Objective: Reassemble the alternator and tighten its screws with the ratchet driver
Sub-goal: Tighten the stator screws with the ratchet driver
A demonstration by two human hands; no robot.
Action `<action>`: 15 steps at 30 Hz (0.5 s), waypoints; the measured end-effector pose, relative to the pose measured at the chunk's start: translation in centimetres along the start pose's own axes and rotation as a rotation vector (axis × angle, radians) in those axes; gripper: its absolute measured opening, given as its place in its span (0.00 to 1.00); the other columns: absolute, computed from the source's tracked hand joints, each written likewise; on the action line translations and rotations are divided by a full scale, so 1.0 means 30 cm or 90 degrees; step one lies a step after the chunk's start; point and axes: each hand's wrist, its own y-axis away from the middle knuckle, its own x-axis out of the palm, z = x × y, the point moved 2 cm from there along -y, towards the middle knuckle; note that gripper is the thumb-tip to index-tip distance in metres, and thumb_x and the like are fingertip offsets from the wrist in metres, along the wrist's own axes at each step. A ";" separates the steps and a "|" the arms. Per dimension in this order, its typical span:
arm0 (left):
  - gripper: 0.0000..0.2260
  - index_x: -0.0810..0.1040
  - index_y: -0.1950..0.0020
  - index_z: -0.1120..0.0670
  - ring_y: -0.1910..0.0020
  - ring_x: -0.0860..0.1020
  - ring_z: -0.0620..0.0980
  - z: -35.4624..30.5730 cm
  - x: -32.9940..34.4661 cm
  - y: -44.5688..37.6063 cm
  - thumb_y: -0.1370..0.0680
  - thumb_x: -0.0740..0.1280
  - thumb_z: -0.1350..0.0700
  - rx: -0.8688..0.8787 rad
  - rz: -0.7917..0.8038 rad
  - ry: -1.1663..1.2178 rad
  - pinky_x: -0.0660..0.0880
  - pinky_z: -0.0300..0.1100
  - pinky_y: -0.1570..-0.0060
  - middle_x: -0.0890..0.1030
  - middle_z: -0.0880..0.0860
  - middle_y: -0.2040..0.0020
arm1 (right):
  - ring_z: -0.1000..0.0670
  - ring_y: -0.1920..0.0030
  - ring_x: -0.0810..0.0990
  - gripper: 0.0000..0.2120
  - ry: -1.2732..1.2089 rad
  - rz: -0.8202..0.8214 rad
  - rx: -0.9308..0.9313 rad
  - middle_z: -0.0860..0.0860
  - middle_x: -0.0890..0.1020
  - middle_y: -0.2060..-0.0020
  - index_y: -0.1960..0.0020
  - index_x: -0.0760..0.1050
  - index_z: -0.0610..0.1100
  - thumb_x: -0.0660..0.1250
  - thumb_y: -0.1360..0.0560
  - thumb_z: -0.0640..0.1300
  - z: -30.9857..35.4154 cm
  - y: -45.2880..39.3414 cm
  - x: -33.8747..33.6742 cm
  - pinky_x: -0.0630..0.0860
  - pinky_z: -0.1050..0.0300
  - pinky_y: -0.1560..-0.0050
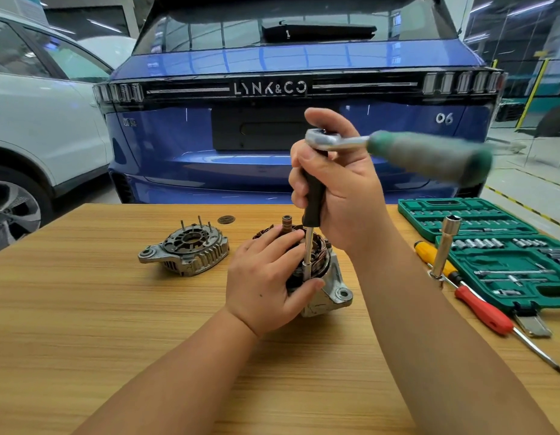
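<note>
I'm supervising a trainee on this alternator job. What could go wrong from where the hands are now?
1. The left hand grips the alternator body with its thumb beside the socket extension; a slip could pinch it.
2. The right hand holds the tall driver shaft while the ratchet handle sticks out sideways; the socket could tilt off.

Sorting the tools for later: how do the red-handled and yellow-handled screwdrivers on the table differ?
The red-handled screwdriver lies nearer the person, its long bare shaft and flat tip in full view. The yellow-handled screwdriver lies farther back, partly hidden behind an upright socket extension. Both lie slanted alongside the green tool case.
</note>
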 end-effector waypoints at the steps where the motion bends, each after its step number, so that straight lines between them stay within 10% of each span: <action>1: 0.23 0.84 0.39 0.52 0.30 0.75 0.56 -0.001 0.001 0.000 0.22 0.64 0.37 0.002 -0.003 0.002 0.75 0.57 0.43 0.81 0.50 0.34 | 0.50 0.70 0.71 0.16 -0.011 0.020 0.007 0.47 0.75 0.63 0.39 0.71 0.47 0.61 0.23 0.34 0.004 0.000 0.005 0.69 0.57 0.72; 5: 0.23 0.84 0.39 0.52 0.30 0.75 0.56 0.001 0.002 -0.002 0.22 0.64 0.37 0.004 -0.012 0.002 0.75 0.57 0.43 0.81 0.50 0.35 | 0.46 0.66 0.67 0.30 -0.099 0.090 0.054 0.43 0.73 0.61 0.37 0.72 0.45 0.76 0.34 0.55 0.014 0.006 0.021 0.62 0.52 0.68; 10: 0.23 0.83 0.38 0.51 0.31 0.75 0.56 -0.005 -0.001 -0.002 0.22 0.63 0.37 -0.002 -0.012 -0.006 0.75 0.55 0.42 0.81 0.50 0.35 | 0.46 0.66 0.68 0.18 -0.069 0.071 0.097 0.44 0.73 0.60 0.34 0.69 0.48 0.60 0.22 0.53 0.013 -0.008 0.017 0.64 0.52 0.67; 15: 0.23 0.84 0.38 0.51 0.30 0.75 0.57 -0.010 -0.005 -0.006 0.23 0.64 0.38 -0.015 0.000 -0.009 0.75 0.56 0.40 0.81 0.50 0.35 | 0.52 0.71 0.70 0.10 0.016 -0.076 0.098 0.51 0.74 0.66 0.41 0.75 0.45 0.64 0.19 0.48 0.003 -0.002 0.004 0.69 0.58 0.70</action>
